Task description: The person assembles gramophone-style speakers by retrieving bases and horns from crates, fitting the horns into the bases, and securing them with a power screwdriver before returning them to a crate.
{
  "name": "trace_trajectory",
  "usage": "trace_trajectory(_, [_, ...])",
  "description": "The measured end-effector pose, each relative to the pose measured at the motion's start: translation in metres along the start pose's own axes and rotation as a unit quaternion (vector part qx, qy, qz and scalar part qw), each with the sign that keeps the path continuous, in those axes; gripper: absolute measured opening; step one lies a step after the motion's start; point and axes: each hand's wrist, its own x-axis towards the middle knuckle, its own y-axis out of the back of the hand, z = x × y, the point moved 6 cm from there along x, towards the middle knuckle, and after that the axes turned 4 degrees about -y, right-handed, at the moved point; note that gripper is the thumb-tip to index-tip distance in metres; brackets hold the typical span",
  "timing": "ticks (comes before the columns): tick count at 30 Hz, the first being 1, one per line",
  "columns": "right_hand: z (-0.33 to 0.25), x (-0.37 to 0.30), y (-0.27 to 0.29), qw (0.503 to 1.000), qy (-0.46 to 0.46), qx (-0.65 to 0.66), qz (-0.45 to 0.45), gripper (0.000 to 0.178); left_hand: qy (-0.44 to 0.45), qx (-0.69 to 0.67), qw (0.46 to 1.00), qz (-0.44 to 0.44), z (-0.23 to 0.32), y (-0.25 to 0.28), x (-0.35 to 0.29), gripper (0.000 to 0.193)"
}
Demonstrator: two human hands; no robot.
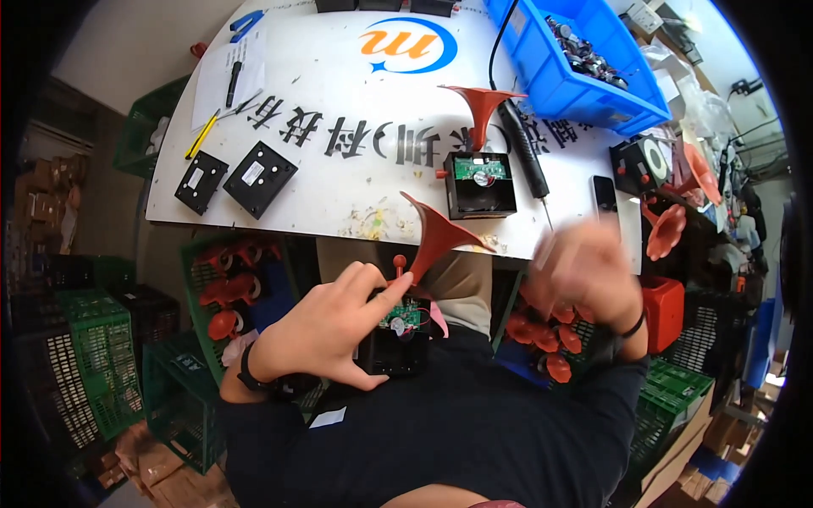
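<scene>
My left hand (326, 326) is closed around an open black box (398, 354) in front of my body. Inside that box sits a green circuit board (405, 318) with a small round silver part, and a red flared horn (434, 241) rises from its far side. To the right my right hand (586, 267) is smeared by motion, near the table edge; its fingers cannot be made out. Just beyond it lies a black corded tool (527, 152) with a thin metal tip. A second open black box (481, 199) with its own red horn (483, 110) stands on the table.
Two black square covers (261, 179) lie on the white table (330, 89), near a yellow cutter (202, 135) and a black marker (235, 84). A blue bin (593, 93) of small parts stands far right, a phone (604, 195) nearer. Crates of red horns (230, 292) flank my lap.
</scene>
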Motion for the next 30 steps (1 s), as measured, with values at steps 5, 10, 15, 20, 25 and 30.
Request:
trace_trajectory(5, [-0.039, 0.063, 0.274, 0.868, 0.045, -0.229, 0.439, 0.035, 0.055, -0.027, 0.990, 0.130, -0.005, 0.015, -0.001, 0.110])
trace_trajectory(10, [0.021, 0.105, 0.456, 0.817, -0.041, -0.132, 0.560, 0.024, 0.117, -0.033, 0.963, 0.239, -0.023, 0.015, -0.018, 0.110])
trace_trajectory(15, [0.031, 0.108, 0.445, 0.820, -0.038, -0.101, 0.562, 0.028, 0.146, -0.048, 0.943, 0.294, -0.038, 0.006, -0.031, 0.110])
trace_trajectory(20, [0.014, 0.099, 0.256, 0.918, 0.026, -0.170, 0.358, 0.025, 0.167, -0.037, 0.924, 0.343, -0.057, 0.001, -0.029, 0.107])
trace_trajectory(25, [0.054, 0.076, 0.050, 0.915, 0.064, -0.397, 0.003, 0.040, 0.126, -0.025, 0.925, 0.357, -0.100, -0.018, 0.003, 0.104])
trace_trajectory(30, [0.092, 0.071, 0.001, 0.886, 0.082, -0.455, -0.046, 0.057, 0.067, 0.012, 0.940, 0.334, -0.130, -0.021, 0.023, 0.103])
